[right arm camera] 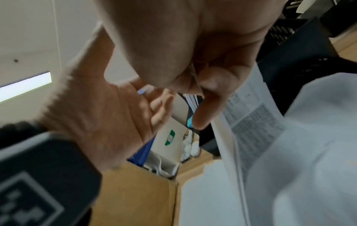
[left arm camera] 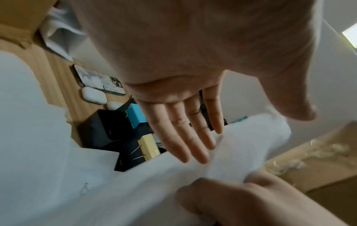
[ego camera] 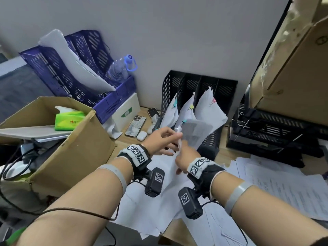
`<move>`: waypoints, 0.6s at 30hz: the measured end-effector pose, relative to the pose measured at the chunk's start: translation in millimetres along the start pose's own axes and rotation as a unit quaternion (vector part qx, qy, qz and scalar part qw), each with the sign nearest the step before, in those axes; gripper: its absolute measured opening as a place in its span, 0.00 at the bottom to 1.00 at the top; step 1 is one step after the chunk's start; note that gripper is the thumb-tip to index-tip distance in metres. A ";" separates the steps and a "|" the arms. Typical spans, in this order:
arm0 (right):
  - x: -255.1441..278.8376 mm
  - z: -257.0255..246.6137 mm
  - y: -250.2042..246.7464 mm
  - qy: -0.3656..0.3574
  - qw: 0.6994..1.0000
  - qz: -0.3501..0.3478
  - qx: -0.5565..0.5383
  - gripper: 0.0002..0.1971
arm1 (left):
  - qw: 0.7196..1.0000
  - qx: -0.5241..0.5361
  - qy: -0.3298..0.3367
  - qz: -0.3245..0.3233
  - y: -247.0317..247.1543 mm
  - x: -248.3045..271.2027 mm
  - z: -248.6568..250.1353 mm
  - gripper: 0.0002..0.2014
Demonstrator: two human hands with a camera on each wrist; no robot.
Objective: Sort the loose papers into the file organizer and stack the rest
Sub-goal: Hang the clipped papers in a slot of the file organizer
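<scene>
The printed sheet (ego camera: 196, 133) hangs in the air just in front of the black file organizer (ego camera: 220, 86), near its middle slots, as I steer it in. My right hand (ego camera: 187, 154) pinches its lower edge between thumb and curled fingers; my left hand (left arm camera: 183, 126) lies flat, fingers straight, against the paper's near edge to steady it, holding nothing.

I judge the sheet near weightless and limp: it already bows over at the top, so it will buckle if pushed from below. Better to hold it low on one side and guide the top corner, keeping it taut between both hands.

Three clipped bundles (ego camera: 188, 110) already lean out of the organizer's slots, held by coloured binder clips, and their splayed tops crowd the openings; I think the new sheet could catch on them or on a clip. Which slot it is bound for I cannot tell.

Loose papers (ego camera: 276, 181) still cover the desk below and to my right. To the left of the organizer lie a phone (ego camera: 135, 126) and an earbud case (ego camera: 141, 136), then a cardboard box (ego camera: 71, 151) holding a green tissue pack (ego camera: 68, 120). Behind that stands a purple file rack (ego camera: 99, 68) with a water bottle (ego camera: 120, 68).
</scene>
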State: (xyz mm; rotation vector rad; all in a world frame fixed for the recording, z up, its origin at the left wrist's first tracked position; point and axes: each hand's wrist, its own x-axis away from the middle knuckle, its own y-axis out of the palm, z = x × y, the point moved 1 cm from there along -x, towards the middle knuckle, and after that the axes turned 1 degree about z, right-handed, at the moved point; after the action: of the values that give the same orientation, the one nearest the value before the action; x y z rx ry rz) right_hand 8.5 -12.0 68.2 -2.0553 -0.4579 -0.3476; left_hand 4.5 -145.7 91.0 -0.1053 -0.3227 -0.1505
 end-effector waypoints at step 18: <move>-10.3 -33.3 -126.5 -0.033 0.967 0.201 -0.152 0.17 | 0.867 -0.497 0.010 0.041 -25.5 -118.2 10.1 0.32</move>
State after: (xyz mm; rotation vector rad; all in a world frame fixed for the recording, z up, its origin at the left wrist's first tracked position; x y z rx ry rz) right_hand -60.1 15.9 176.6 -2.4003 -0.0174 -0.1077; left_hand -113.6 -154.1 64.4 -1.1452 -0.1914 -0.2219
